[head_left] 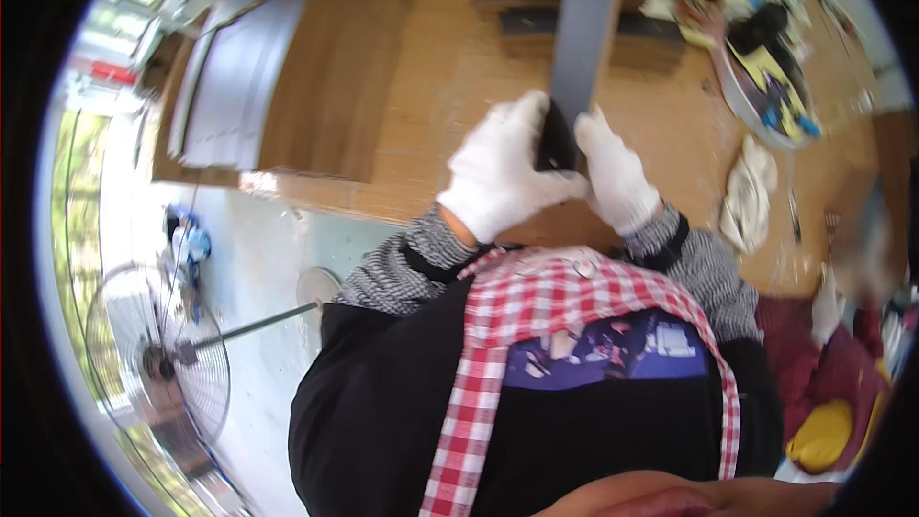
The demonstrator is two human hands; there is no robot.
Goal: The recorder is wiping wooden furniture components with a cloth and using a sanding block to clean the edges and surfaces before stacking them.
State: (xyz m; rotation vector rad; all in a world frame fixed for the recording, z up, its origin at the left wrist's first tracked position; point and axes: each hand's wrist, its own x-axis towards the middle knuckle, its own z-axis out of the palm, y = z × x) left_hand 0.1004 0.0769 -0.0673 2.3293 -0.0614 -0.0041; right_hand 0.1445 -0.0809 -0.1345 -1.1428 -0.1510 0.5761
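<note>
A long grey plank with a wood-brown edge (582, 33) stretches away from me over the table. At its near end are both my hands in white gloves. My left hand (500, 165) is closed around a small black piece (555, 141), whose kind I cannot make out, against the plank's end. My right hand (616, 172) grips the plank's right edge near that end, its fingers partly hidden. Brown boards with dark edges (651, 43) lie stacked beneath the plank's far part.
Brown and grey panels (325, 86) are stacked at the left of the table (431, 134). A tub (751, 101) with cloths and gloves stands far right, a white glove (750, 196) and a thin tool (795, 215) nearer. A person in dark red (814, 354) is at right, a fan (158, 359) at left.
</note>
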